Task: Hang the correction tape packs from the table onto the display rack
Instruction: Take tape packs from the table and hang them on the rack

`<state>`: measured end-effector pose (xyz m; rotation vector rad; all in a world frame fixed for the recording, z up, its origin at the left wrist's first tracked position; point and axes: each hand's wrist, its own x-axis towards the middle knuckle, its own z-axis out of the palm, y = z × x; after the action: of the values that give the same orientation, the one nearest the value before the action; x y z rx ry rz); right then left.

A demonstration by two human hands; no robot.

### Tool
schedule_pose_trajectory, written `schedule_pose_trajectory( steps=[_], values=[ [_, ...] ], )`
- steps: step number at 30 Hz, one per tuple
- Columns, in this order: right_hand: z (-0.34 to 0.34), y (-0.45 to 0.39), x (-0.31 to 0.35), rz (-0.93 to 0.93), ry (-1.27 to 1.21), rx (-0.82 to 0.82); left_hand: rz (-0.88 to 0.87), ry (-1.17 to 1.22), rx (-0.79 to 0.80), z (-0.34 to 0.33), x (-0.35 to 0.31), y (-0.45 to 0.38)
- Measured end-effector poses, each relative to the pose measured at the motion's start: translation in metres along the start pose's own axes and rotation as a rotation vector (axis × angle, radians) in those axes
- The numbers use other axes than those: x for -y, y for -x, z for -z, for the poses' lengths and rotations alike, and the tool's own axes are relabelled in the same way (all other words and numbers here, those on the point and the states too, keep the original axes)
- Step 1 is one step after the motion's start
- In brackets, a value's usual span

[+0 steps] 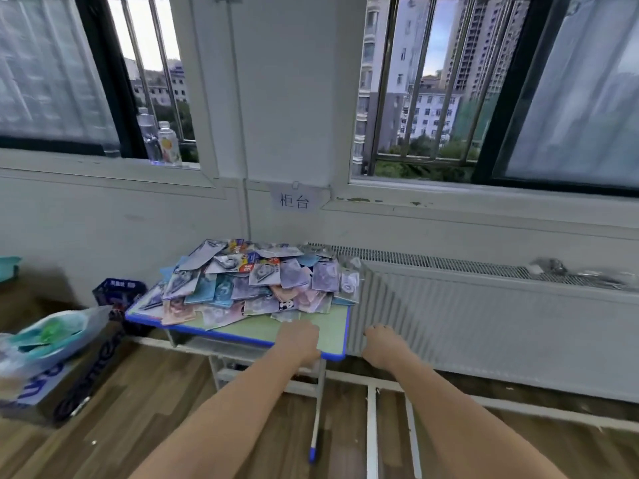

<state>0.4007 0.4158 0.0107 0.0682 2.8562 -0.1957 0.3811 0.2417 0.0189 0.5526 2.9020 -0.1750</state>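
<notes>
Head view showed both hands, left hand (300,340) and right hand (382,344), loosely curled and empty near light, slippery-looking correction tape packs (256,281) heaped on the desk (332,335), probably best pinched by card edges.

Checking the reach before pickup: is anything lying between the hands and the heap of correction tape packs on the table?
Nothing visible. The left hand is over bare green tabletop, just short of the correction tape packs. The right hand is off the table's right edge, before the radiator. The display rack is out of view.
</notes>
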Motion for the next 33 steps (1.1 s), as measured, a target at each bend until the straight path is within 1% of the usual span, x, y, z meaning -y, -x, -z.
schedule_pose_trajectory(
  steps=[5,10,14,18,24,27,30,33],
  values=[
    [0.005,-0.091,-0.003,-0.052,-0.049,0.033,-0.037,0.02,0.008,-0.003,0.032,-0.095],
    [0.012,-0.171,-0.006,-0.131,-0.145,0.082,-0.142,-0.036,0.036,-0.006,0.051,-0.175],
    [0.009,-0.215,-0.012,-0.191,-0.203,0.122,-0.147,0.031,0.047,-0.007,0.053,-0.231],
    [0.011,-0.251,-0.023,-0.195,-0.235,0.142,-0.066,0.129,0.048,-0.011,0.055,-0.281],
    [0.01,-0.315,-0.047,-0.281,-0.413,0.209,0.17,0.313,0.046,-0.024,0.051,-0.334],
    [0.005,-0.34,-0.055,-0.365,-0.581,0.232,0.295,0.399,0.057,-0.035,0.042,-0.35],
    [-0.005,-0.357,-0.058,-0.46,-0.811,0.255,0.403,0.459,0.044,-0.042,0.031,-0.358],
    [-0.013,-0.366,-0.056,-0.504,-0.991,0.264,0.482,0.445,0.034,-0.048,0.025,-0.363]
  ],
)
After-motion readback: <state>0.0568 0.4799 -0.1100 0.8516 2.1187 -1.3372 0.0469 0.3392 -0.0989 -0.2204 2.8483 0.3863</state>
